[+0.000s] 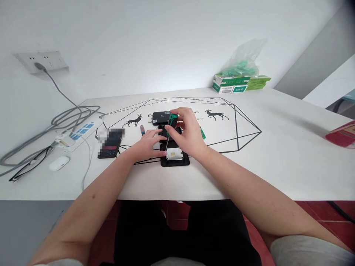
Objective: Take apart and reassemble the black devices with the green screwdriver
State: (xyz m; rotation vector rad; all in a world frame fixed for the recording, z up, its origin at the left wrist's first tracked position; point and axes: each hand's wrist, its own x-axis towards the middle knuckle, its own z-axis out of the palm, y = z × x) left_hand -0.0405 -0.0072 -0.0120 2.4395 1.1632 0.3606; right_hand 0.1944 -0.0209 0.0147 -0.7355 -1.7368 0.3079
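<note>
The right hand (190, 133) grips a green-and-black screwdriver (173, 119), tilted over a flat black casing (185, 162) on the desk (222, 173). The casing's silvery plate (178, 155) bears a gold-toned square (173, 154); the left hand (146, 146), fingers spread, has its thumb at the plate's edge.

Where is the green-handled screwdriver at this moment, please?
In the head view, the screwdriver is near the centre, in the right hand, its tip down by the left hand and white panel.
</note>
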